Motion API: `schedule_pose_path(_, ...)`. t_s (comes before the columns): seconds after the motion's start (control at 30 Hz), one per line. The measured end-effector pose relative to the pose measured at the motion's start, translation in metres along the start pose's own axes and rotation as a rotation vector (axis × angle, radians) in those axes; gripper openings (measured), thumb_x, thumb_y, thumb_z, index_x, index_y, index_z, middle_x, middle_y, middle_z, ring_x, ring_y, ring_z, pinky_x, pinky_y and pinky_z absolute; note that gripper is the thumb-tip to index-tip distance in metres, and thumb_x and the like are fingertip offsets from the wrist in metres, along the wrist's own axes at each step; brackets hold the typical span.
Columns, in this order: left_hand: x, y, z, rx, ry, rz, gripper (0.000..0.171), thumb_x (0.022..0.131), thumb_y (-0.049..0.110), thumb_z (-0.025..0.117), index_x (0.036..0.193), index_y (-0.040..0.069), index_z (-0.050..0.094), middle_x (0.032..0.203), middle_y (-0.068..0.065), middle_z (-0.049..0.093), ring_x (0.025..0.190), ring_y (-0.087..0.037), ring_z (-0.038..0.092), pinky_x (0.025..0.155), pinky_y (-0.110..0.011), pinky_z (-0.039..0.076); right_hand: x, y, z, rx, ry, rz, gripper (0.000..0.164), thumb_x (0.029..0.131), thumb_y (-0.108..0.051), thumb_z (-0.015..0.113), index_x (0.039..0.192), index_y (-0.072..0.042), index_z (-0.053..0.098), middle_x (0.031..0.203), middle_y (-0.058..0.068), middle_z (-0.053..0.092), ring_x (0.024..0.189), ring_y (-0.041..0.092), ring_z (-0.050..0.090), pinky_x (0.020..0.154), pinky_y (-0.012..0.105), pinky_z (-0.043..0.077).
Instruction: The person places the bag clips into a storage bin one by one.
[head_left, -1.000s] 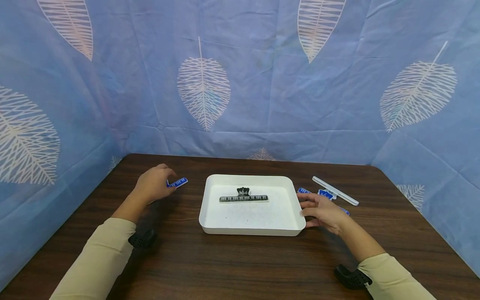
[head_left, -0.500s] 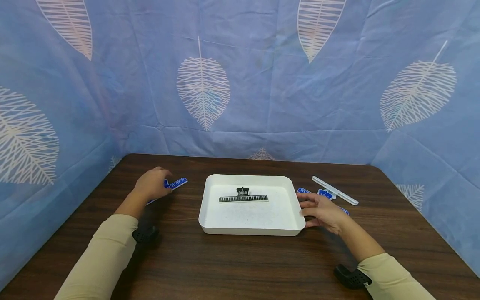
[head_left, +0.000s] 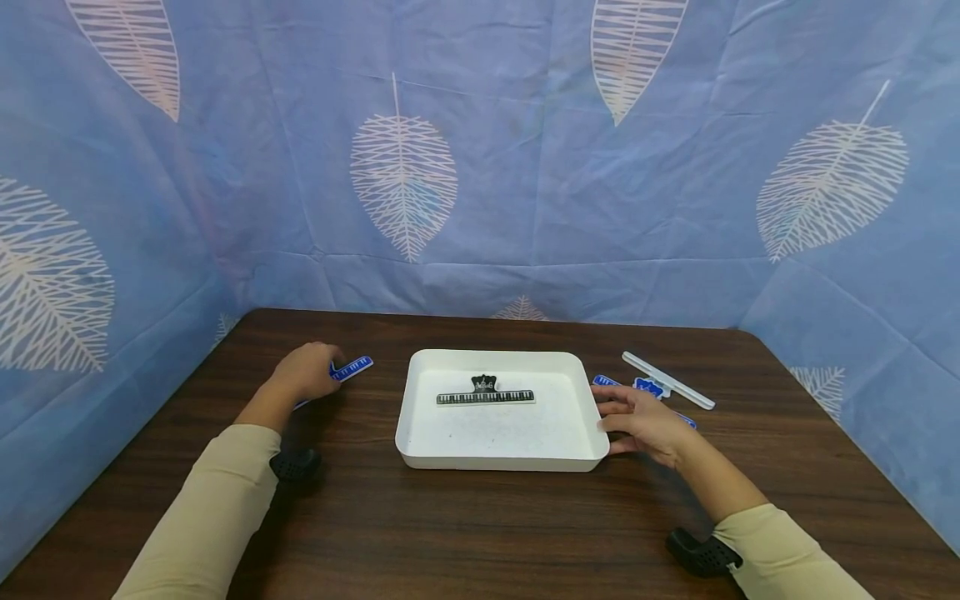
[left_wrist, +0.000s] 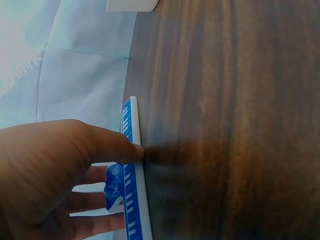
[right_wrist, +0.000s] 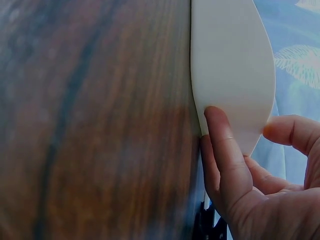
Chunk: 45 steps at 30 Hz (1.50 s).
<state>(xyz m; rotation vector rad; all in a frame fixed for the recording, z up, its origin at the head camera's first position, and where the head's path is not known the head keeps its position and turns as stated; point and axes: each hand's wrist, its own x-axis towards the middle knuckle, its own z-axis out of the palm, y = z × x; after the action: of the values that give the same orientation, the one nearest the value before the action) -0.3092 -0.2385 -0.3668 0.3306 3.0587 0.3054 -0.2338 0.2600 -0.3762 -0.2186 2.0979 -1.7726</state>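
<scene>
On the left of the table, my left hand (head_left: 306, 372) pinches a blue music clip (head_left: 352, 368) printed with piano keys. In the left wrist view the thumb presses the long edge of this clip (left_wrist: 131, 185), with fingers behind it. At the middle lies a white tray (head_left: 495, 463), holding a black music clip (head_left: 485, 397) with a keyboard pattern. My right hand (head_left: 641, 425) grips the tray's right front corner; in the right wrist view its fingers touch the outer wall and rim of the tray (right_wrist: 230, 65).
Right of the tray lie another blue music clip (head_left: 651, 387), partly hidden by the right hand, and a white clip (head_left: 667, 380) seen edge-on. The brown wooden table (head_left: 450, 533) ends at a blue leaf-patterned cloth (head_left: 480, 208) on the back and sides.
My left hand has shifted slightly left and down along the blue clip, with its grip settling around it. The right hand and the tray hold still.
</scene>
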Motion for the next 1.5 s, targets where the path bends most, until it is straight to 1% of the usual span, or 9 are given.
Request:
schedule_pose_path(0.13,0.001,0.002,-0.003,-0.007,-0.042,-0.026,0.036,0.083,0.012,0.071,0.115,-0.003,0.065,0.104,-0.018,0.065,0.086,-0.028,0.06,0.079,-0.049,0.05,0.001,0.001,-0.001,0.001,0.009,0.008,0.07,0.091,0.001,0.058,0.15,0.009,0.02,0.138,0.035,0.042,0.103,0.03,0.064,0.079,0.047,0.056)
schedule_pose_path(0.23,0.0,0.003,-0.005,-0.001,-0.051,-0.029,0.035,0.082,0.011,0.072,0.114,-0.003,0.066,0.101,-0.017,0.066,0.083,-0.027,0.06,0.079,-0.049,0.05,0.001,0.002,-0.002,0.003,0.012,0.012,0.07,0.092,0.002,0.058,0.15,0.009,0.02,0.139,0.035,0.041,0.103,0.031,0.064,0.079,0.047,0.056)
schedule_pose_path(0.43,0.0,0.003,-0.005,0.016,-0.039,0.006,0.034,0.08,0.012,0.073,0.109,-0.003,0.068,0.099,-0.016,0.068,0.082,-0.027,0.061,0.079,-0.049,0.051,0.001,0.003,-0.003,0.005,0.013,0.011,0.07,0.091,0.002,0.058,0.15,0.009,0.02,0.139,0.035,0.04,0.104,0.03,0.064,0.08,0.047,0.056)
schedule_pose_path(0.7,-0.001,0.003,-0.004,0.021,-0.036,0.016,0.037,0.08,0.019,0.076,0.111,0.0,0.069,0.108,-0.018,0.067,0.094,-0.032,0.062,0.085,-0.053,0.049,0.0,0.001,-0.002,0.006,0.006,0.011,0.07,0.092,0.003,0.057,0.15,0.008,0.018,0.139,0.036,0.039,0.103,0.03,0.064,0.08,0.046,0.056)
schedule_pose_path(0.87,-0.002,0.004,-0.006,0.019,-0.018,0.028,0.036,0.08,0.019,0.076,0.111,0.001,0.07,0.11,-0.018,0.067,0.098,-0.034,0.062,0.087,-0.053,0.049,0.0,0.0,-0.002,0.006,0.003,0.012,0.071,0.092,0.003,0.057,0.15,0.008,0.018,0.14,0.036,0.038,0.104,0.03,0.064,0.08,0.046,0.056)
schedule_pose_path(1.0,-0.003,0.004,-0.008,0.013,-0.004,0.03,0.037,0.079,0.02,0.076,0.11,0.002,0.07,0.11,-0.018,0.066,0.096,-0.032,0.062,0.086,-0.053,0.05,0.0,0.0,-0.002,0.009,0.001,0.011,0.071,0.092,0.003,0.057,0.151,0.009,0.017,0.14,0.036,0.038,0.104,0.031,0.064,0.08,0.047,0.056)
schedule_pose_path(1.2,-0.006,0.006,-0.011,0.029,-0.003,0.03,0.039,0.079,0.023,0.077,0.112,0.003,0.07,0.109,-0.018,0.066,0.092,-0.029,0.062,0.085,-0.052,0.05,0.0,0.0,-0.002,0.011,-0.001,0.01,0.071,0.092,0.003,0.057,0.15,0.009,0.018,0.139,0.036,0.039,0.104,0.031,0.064,0.081,0.047,0.056)
schedule_pose_path(1.5,-0.013,0.011,-0.015,0.032,0.017,0.053,0.039,0.078,0.023,0.077,0.111,0.003,0.071,0.106,-0.017,0.066,0.089,-0.028,0.062,0.084,-0.052,0.051,0.0,0.0,-0.002,0.007,0.002,0.011,0.07,0.092,0.003,0.057,0.15,0.008,0.019,0.139,0.035,0.04,0.104,0.03,0.064,0.08,0.047,0.056)
